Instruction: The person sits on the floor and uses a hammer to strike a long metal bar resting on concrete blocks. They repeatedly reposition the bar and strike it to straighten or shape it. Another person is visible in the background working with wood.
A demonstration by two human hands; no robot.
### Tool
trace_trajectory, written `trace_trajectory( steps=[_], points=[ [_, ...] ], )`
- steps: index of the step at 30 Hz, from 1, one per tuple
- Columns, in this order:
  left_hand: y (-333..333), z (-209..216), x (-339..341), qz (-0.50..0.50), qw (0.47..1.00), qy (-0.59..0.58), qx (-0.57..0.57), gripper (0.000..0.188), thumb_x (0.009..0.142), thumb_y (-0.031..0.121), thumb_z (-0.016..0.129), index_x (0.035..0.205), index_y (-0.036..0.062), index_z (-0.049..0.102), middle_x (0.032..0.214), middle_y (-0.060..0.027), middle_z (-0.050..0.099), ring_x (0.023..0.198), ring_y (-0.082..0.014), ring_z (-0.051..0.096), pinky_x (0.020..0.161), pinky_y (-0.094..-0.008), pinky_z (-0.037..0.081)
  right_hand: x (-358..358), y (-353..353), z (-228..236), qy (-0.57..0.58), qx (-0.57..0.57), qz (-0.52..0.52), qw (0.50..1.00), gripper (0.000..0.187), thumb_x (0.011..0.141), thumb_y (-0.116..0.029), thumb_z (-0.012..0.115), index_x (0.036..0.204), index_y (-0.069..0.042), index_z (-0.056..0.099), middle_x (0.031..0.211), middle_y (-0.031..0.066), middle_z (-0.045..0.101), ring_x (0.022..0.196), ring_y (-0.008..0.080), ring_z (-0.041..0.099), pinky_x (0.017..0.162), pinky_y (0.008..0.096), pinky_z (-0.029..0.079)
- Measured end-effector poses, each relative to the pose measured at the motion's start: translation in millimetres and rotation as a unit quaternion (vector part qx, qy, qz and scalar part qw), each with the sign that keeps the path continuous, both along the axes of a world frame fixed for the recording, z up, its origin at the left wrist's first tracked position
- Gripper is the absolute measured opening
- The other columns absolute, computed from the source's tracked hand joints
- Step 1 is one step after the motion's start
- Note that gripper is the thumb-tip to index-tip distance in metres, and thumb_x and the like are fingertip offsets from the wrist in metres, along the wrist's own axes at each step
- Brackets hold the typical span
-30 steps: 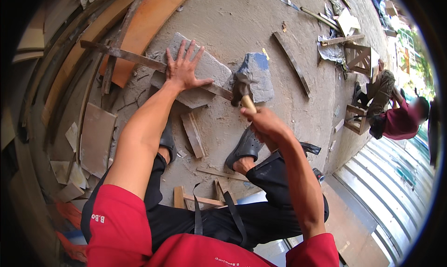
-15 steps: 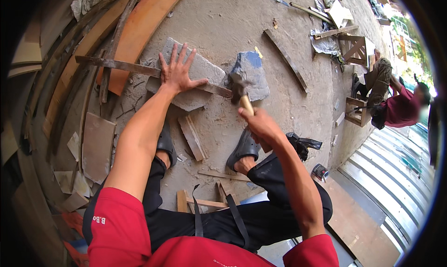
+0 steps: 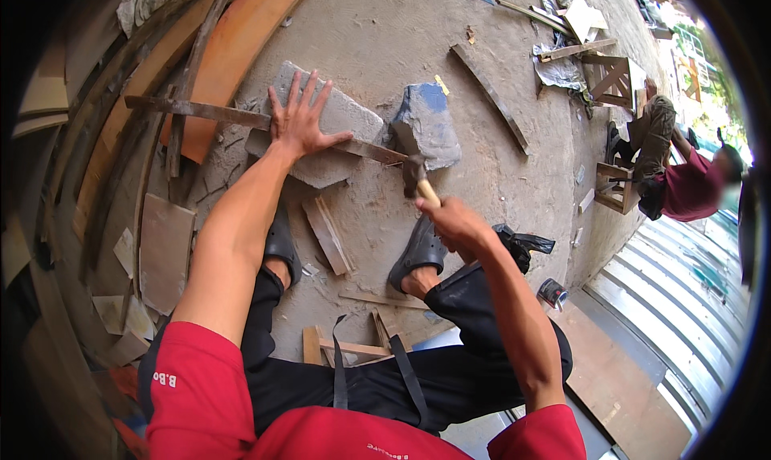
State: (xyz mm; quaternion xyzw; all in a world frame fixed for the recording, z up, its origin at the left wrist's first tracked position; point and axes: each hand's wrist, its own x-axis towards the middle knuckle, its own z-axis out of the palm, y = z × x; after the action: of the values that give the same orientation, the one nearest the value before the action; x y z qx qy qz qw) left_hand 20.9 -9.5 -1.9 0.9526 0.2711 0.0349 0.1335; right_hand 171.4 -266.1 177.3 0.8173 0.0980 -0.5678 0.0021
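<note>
Grey-brown rough concrete floor (image 3: pixel 401 38), littered with offcuts. Silvery corrugated metal sheeting (image 3: pixel 675 279) at lower right. Co-worker in a maroon top and brownish trousers (image 3: pixel 691 187) at the right edge, legs bent, well apart from the work.

Long curved orange-brown wooden board (image 3: pixel 249 50), upper left, among other boards. Narrow dark-brown wooden strip (image 3: pixel 213 111): runs from the boards rightward over the concrete block, sloping slightly down; far end just beside the chunk. Angular light-grey concrete block (image 3: pixel 349 119) on the floor ahead of the feet, beneath the strip. Loose straight dark batten (image 3: pixel 491 99) further right, lying aslant. Grey concrete chunk with a blue-coloured face (image 3: pixel 431 127), right of the block, apart from it.

Dark grey rubbery clogs (image 3: pixel 422 247) on both feet; short pale plank (image 3: pixel 328 235) between. Hammer, pale wooden handle, dark metal head (image 3: pixel 429 193): head at the strip's far end; contact unclear. Right-hand grip (image 3: pixel 458 223): clenched round the handle. Left-hand grip (image 3: pixel 299 124): released, fingers splayed, laid across strip and block. Crumpled black plastic bag (image 3: pixel 524 245) by the right knee. Small dark can (image 3: pixel 552 292) just beyond.
</note>
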Motion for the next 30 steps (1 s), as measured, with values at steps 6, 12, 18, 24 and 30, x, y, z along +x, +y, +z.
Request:
trace_trajectory(
  steps=[6,12,18,24,30],
  points=[
    [4.6,0.8,-1.1,0.003,1.000,-0.008,0.008,0.113,0.066,0.090,0.053,0.153,0.0211,0.033,0.162,-0.0112,0.021,0.151,-0.0357,0.008,0.109,-0.0758,-0.001,-4.6,84.5,32.9,-0.016,0.195,-0.022,0.981,0.058,0.098,-0.053,0.051,0.079,0.002,0.053,0.055,0.0077,0.054,0.043,0.0220,0.057,0.043,0.0400,0.046],
    [1.1,6.5,1.9,0.004,1.000,0.006,-0.009,0.112,0.068,0.089,0.051,0.154,0.0205,0.031,0.162,-0.0113,0.021,0.150,-0.0366,0.010,0.108,-0.0771,0.004,17.2,59.3,-16.6,0.047,-0.095,0.271,0.957,0.058,0.098,-0.050,0.052,0.086,0.007,0.062,0.059,0.0126,0.061,0.047,0.0249,0.063,0.044,0.0388,0.049],
    [5.0,2.7,-3.5,-0.006,1.000,0.000,-0.004,0.108,0.071,0.086,0.051,0.154,0.0201,0.031,0.161,-0.0121,0.022,0.150,-0.0365,0.010,0.109,-0.0762,0.005,13.1,65.8,17.8,0.011,0.000,0.286,0.958,0.064,0.098,-0.053,0.050,0.088,0.009,0.065,0.066,0.0189,0.065,0.056,0.0305,0.067,0.054,0.0431,0.053],
    [7.9,-5.5,-1.7,0.000,1.000,-0.014,0.010,0.088,0.084,0.073,0.049,0.153,0.0205,0.033,0.161,-0.0095,0.023,0.150,-0.0354,0.012,0.111,-0.0743,0.004,9.5,104.6,23.8,0.008,0.107,0.277,0.955,0.062,0.098,-0.053,0.051,0.089,0.007,0.066,0.069,0.0209,0.065,0.063,0.0320,0.067,0.061,0.0443,0.054],
    [1.5,-2.7,4.7,-0.002,1.000,-0.024,0.007,0.080,0.088,0.069,0.047,0.151,0.0208,0.038,0.160,-0.0087,0.027,0.150,-0.0339,0.015,0.113,-0.0715,0.003,47.1,42.3,-11.8,0.004,-0.104,0.363,0.926,0.059,0.095,-0.052,0.055,0.087,0.005,0.067,0.066,0.0179,0.065,0.053,0.0276,0.065,0.051,0.0404,0.054]
  ],
)
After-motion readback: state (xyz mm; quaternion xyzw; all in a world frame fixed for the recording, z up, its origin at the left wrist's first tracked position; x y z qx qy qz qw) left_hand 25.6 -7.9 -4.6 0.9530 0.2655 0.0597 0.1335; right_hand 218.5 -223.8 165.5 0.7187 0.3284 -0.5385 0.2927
